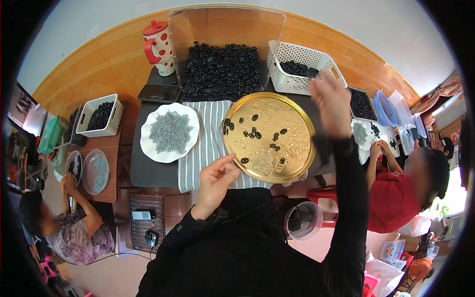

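Observation:
A round gold tray (245, 106) with a raised pattern lies before me, with several small black oval parts (258, 135) scattered over it. By its lower left rim is my left hand (215, 184), thumb and forefinger brought together; anything between them is too small to make out. My right hand (332, 101) is raised beyond the tray's right side, in front of a white perforated basket (282, 85) of black parts. Motion blurs its fingers. To the left, a white scalloped plate (147, 129) bears a heap of small grey pieces (172, 131), on a striped cloth (210, 126).
A clear bin (225, 29) full of black parts stands at the back, beside a red-dotted tumbler (161, 47) and a dark phone (159, 93). Co-workers sit at the left (81, 225) and right (401, 193). Below the table's edge is a clear bucket (311, 222).

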Motion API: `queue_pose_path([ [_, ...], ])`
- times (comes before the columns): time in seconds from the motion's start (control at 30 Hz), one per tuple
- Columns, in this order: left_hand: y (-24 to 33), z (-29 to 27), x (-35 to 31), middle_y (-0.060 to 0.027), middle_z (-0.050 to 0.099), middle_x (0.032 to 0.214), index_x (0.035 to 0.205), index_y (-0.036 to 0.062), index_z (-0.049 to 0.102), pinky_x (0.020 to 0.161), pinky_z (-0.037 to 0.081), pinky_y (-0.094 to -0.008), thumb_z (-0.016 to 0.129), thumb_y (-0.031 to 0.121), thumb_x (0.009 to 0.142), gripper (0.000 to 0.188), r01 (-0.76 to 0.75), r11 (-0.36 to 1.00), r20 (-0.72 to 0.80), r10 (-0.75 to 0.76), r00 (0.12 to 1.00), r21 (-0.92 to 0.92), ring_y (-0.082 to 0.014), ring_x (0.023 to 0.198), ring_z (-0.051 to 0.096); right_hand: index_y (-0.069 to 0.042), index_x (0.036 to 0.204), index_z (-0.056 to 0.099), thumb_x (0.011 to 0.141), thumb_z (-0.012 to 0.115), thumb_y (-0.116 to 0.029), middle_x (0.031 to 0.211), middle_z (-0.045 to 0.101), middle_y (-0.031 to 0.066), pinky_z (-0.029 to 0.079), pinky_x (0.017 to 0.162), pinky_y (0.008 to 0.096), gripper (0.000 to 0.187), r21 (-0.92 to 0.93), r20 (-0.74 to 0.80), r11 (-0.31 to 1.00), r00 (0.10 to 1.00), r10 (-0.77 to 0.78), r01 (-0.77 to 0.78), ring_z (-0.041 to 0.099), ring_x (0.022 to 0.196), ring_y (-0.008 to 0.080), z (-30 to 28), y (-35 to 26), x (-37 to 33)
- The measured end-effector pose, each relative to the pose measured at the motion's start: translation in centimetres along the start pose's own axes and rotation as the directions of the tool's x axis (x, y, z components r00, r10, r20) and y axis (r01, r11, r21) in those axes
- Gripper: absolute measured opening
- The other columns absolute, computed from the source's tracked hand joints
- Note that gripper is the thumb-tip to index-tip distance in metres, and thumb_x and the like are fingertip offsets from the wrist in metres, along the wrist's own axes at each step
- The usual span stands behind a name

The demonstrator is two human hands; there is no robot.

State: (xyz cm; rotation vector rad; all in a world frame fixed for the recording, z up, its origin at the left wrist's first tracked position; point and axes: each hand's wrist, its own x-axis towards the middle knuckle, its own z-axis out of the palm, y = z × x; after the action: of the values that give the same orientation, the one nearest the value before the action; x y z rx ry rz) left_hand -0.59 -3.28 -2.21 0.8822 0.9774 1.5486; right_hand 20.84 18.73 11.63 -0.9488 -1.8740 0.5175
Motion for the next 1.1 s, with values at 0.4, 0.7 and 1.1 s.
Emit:
queue_pose_path([
  [0.4, 11.5, 4.2, -1.7, -0.0198, 0.055, 0.117, 0.112, -0.0016, 0.059, 0.081, 0.049, -0.0384, 0.055, 0.009, 0.091, 0.023, -0.186, 0.909, 0.844, 0.415, 0.339, -0.372, -0.0312, 0.098, 0.058, 0.004, 0.096, 0.063, 0.079, 0.065, -0.010, 0.071, 0.064, 0.0101, 0.048, 0.059, 0.0293, 0.022, 0.051, 0.700, 0.950, 0.690, 0.185, -0.308, 0.062, 0.065, 0.0180, 8.0, 0.6, -9.8],
  [0.7, 13.9, 7.2, -2.0, -0.0217, 0.052, 0.112, 0.117, 0.0027, 0.053, 0.083, 0.046, -0.0400, 0.042, 0.018, 0.099, 0.027, 0.430, 0.756, 0.865, 0.476, 0.157, -0.494, -0.0363, 0.099, 0.054, -0.001, 0.092, 0.062, 0.075, 0.061, -0.004, 0.070, 0.061, 0.0156, 0.046, 0.057, 0.0345, 0.017, -0.238, 0.669, 0.960, 0.742, 0.052, 0.148, 0.060, 0.061, 0.0279, 10.3, 2.0, -8.2],
  [1.1, 13.4, 6.4, -0.5, -0.0194, 0.053, 0.112, 0.119, 0.0009, 0.051, 0.081, 0.045, -0.0407, 0.045, 0.018, 0.098, 0.028, 0.139, 0.708, 0.718, 0.660, 0.218, -0.693, -0.0330, 0.097, 0.054, -0.003, 0.085, 0.062, 0.070, 0.065, -0.007, 0.071, 0.058, 0.0129, 0.047, 0.062, 0.0375, 0.016, -0.140, 0.814, 0.969, 0.581, -0.004, 0.202, 0.059, 0.068, 0.0292, 11.1, 0.0, -9.9],
])
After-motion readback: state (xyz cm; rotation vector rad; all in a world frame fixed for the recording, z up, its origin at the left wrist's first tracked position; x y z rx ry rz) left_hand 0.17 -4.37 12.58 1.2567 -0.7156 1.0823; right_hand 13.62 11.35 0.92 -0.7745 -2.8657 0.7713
